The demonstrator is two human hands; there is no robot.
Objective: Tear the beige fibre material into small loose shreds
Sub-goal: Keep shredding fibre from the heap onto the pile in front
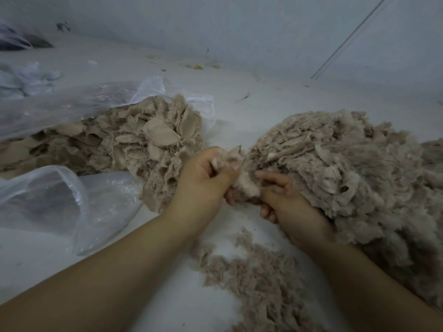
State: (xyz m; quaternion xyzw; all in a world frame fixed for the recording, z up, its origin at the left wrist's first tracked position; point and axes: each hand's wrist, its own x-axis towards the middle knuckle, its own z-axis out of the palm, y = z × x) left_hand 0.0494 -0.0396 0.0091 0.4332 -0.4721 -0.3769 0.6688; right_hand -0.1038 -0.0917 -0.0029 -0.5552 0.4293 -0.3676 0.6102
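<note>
Both hands meet at the centre of the view around one beige fibre clump [242, 185]. My left hand [203, 180] grips its left side with curled fingers and a pinching thumb. My right hand [285, 197] grips its right side, fingers curled under it. A heap of coarse beige fibre pieces [134, 144] spills from a clear plastic bag [72, 109] on the left. A bigger, fluffier heap of beige shreds [354, 168] lies on the right, touching my right hand. Loose shreds [259, 279] are scattered on the pale floor below my hands.
A second clear plastic bag [72, 202] lies open at the lower left beside my left forearm. White fluffy scraps [28, 80] sit at the far left. The wall [239, 27] rises behind, with small debris [197, 67] along its base.
</note>
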